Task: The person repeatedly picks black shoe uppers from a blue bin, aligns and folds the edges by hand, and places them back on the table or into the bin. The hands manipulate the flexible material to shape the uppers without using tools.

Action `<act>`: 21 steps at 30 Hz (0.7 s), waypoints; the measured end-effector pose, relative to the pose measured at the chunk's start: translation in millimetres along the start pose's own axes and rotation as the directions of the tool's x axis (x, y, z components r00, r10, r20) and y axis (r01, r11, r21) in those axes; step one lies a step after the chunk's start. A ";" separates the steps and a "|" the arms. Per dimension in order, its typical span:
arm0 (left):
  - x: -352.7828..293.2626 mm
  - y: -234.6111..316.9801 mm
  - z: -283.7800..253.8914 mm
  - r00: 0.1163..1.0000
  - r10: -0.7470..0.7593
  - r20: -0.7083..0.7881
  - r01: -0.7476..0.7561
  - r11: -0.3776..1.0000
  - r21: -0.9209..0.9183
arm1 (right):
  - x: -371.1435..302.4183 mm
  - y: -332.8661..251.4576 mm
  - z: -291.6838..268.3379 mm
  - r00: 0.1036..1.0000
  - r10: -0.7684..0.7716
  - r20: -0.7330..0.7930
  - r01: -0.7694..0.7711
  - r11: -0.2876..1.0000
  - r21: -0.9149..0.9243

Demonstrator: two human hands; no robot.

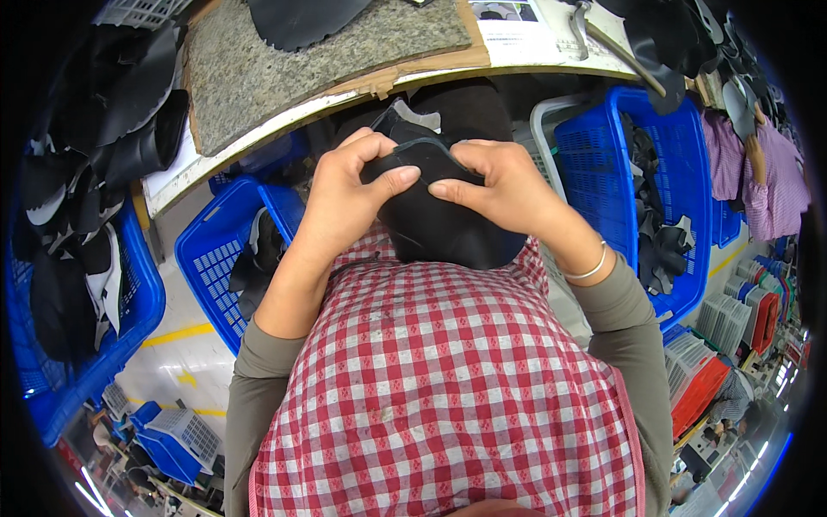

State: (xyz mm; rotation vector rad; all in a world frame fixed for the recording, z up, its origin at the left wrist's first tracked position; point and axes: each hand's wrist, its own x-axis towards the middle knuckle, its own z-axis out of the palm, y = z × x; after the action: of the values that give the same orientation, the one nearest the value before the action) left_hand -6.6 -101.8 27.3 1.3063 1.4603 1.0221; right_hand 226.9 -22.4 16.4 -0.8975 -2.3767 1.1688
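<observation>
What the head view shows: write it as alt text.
A person's left hand and right hand pinch a curved black piece by its edge before a red-checked apron; blue baskets holding dark pieces stand on either side.

Left hand (349, 185): fingertips tucked behind the black piece (448, 215), hidden from me. 
Right hand (508, 185): likewise, thumb excepted. 
Black piece: far side unseen; I cannot tell its kind. 
Dark sheet (301, 19), on the slab (258, 108): cut by the top edge. 
Printed page (521, 39): cut likewise; its pictures too small for me. 
Large left basket (153, 297): outer side lost in the dark rim. 
Smaller basket (211, 280): partly behind the left forearm (293, 297). 
Co-worker (780, 185): partly screened by hanging pieces. 
Checked apron (448, 388): lower edge cropped.
</observation>
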 end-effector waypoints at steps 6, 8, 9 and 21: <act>4.6 -14.0 -34.6 0.962 0.187 -0.201 -0.204 0.976 -0.070 | -2.6 -32.2 -15.0 0.936 -0.230 -0.268 0.168 0.958 -0.234; 9.2 -4.0 -88.0 0.885 0.039 -0.464 -0.243 0.889 -0.389 | -9.6 -47.5 -49.9 0.935 -0.209 -0.286 0.216 0.976 -0.007; 13.8 1.7 -120.2 0.903 0.080 -0.421 -0.324 0.771 -0.549 | -8.8 -52.8 -60.6 0.909 -0.165 -0.382 0.268 0.934 0.235; 89.3 -142.7 -89.4 0.860 0.501 0.100 -0.056 0.289 -0.956 | 88.7 14.8 14.1 0.888 -0.459 -0.035 0.097 0.112 0.989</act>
State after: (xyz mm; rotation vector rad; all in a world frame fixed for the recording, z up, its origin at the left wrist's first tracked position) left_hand -132.4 -28.5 -95.6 0.7642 0.0950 1.4189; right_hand 159.2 35.8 -1.5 0.2544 -1.1605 2.2661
